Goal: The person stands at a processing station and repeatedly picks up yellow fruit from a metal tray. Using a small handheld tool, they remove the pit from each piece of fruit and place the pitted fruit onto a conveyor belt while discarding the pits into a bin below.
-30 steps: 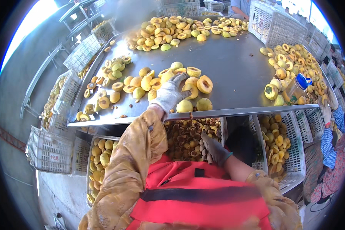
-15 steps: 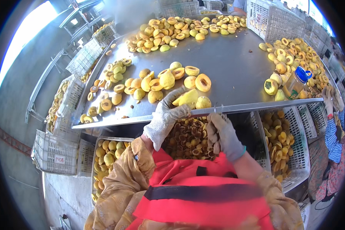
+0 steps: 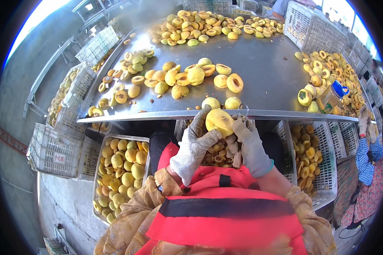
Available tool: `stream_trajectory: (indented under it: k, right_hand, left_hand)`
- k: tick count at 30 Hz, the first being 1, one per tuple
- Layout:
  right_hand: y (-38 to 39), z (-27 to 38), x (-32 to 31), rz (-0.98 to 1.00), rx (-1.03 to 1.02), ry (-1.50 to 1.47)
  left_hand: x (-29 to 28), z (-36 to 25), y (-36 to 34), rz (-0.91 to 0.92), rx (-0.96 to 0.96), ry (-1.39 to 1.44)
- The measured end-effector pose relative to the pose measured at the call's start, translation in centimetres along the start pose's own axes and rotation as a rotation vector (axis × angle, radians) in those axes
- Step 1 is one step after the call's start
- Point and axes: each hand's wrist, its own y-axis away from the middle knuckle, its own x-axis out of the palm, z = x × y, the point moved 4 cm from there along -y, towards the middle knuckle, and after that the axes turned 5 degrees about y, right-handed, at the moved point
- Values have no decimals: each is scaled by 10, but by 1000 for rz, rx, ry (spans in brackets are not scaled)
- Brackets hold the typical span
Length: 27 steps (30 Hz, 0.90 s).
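Note:
In front of the table edge, my left hand point(image 3: 195, 146), in a pale knit glove, is closed around a yellow peach half point(image 3: 220, 122). My gloved right hand point(image 3: 252, 146) is closed on a small metal loop tool point(image 3: 243, 109), its wire loop sticking up by the peach. The tool's handle is hidden in my fingers. Two peach pieces, one of them a rounded yellow piece point(image 3: 232, 103), lie at the table's near edge just beyond my hands. Below them, a crate of brown pits and scraps point(image 3: 219, 155) shows partly between my arms.
The metal table point(image 3: 268, 80) bears several heaps of peach halves point(image 3: 191, 27). A blue-lidded clear jar point(image 3: 330, 95) stands at its right. Crates of peaches point(image 3: 121, 170) and halves point(image 3: 308, 157) flank my lap. At far right, another person's gloved hands point(image 3: 366, 121) reach the table.
My left hand has lifted the peach half from the table's near edge and brought it back beside the tool in my right hand. The view has shifted slightly.

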Motion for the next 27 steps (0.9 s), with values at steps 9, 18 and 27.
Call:
stream_trajectory:
  k: [9, 18, 27]
  right_hand:
    - [2, 1, 9, 104, -250, 685]
    - [5, 3, 30, 175, -508, 1045]
    - [-6, -40, 16, 112, -338, 805]
  left_hand:
    - [-10, -8, 14, -130, 8, 306]
    - [-6, -14, 14, -154, 114, 265]
    - [-7, -13, 18, -117, 298, -208]
